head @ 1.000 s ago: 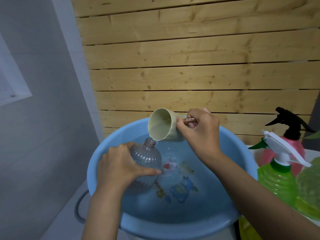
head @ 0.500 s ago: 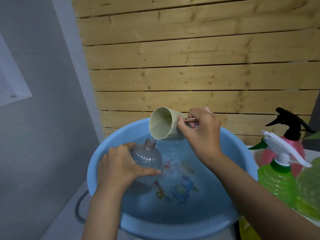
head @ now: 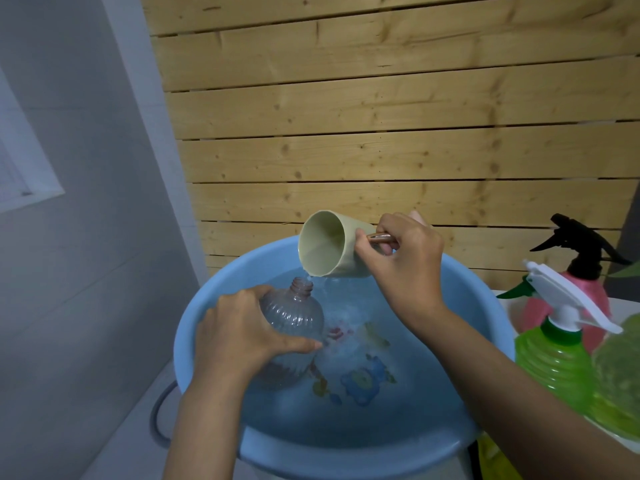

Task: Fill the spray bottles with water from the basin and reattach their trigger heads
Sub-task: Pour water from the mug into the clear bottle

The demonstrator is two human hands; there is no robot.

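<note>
**Cup tipped over an open bottle in the basin**

At the far left a grey wall carries a white window frame [head: 31,188]. Low beside the basin, a loop of grey hose [head: 157,419] shows. The blue basin [head: 242,275] fills the lower middle of the view and holds water, with cartoon prints [head: 360,381] showing through on its floor.

The person's left hand [head: 239,337] is wrapped over the left side of the clear ribbed bottle [head: 294,317], fingers curled round its belly and thumb stretched across the front. The bottle stands inside the basin on its left side, leaning slightly, with its base in the water. Its threaded neck [head: 302,286] is open and carries no head.

Just above and to the right of that neck hangs a cream cup [head: 327,249], tipped on its side with its mouth facing left and its lower lip directly over the neck. A thin thread of water [head: 306,274] runs from the lip towards the opening. The right hand [head: 405,265] grips the cup by its copper-coloured handle [head: 381,238], fingers closed around it.

Behind everything stands a wall of pale wooden slats [head: 381,150]. To the right of the basin, a green spray bottle [head: 550,365] wears a white trigger head [head: 568,296]. Behind it is a pink spray bottle [head: 588,292] with a black trigger head [head: 581,244]. Another green bottle [head: 620,375] is cut off at the right edge.
</note>
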